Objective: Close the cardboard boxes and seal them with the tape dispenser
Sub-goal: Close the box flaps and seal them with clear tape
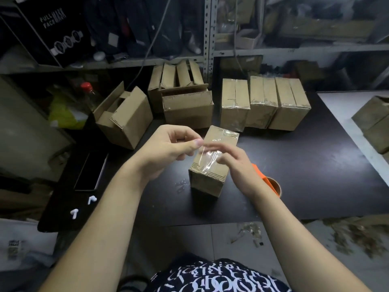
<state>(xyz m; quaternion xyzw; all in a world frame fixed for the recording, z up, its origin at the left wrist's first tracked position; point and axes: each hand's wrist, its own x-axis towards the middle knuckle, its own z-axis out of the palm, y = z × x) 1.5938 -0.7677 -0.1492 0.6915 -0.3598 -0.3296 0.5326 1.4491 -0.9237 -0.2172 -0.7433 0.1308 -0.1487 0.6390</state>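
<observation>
A small closed cardboard box (212, 178) stands on the black mat (315, 175) in front of me, with clear tape (207, 158) running along its top. My left hand (168, 148) hovers just left of the box, thumb and fingers pinching the loose end of the tape. My right hand (233, 163) lies over the box's right side, its blurred fingers stretched across the taped top. The orange tape dispenser (271, 182) lies on the mat behind my right wrist, mostly hidden.
Three taped boxes (265, 104) stand in a row at the back. Several open boxes (181, 98) sit left of them, one tipped box (126, 119) further left. A phone (92, 171) lies at the left. Metal shelving (208, 28) rises behind.
</observation>
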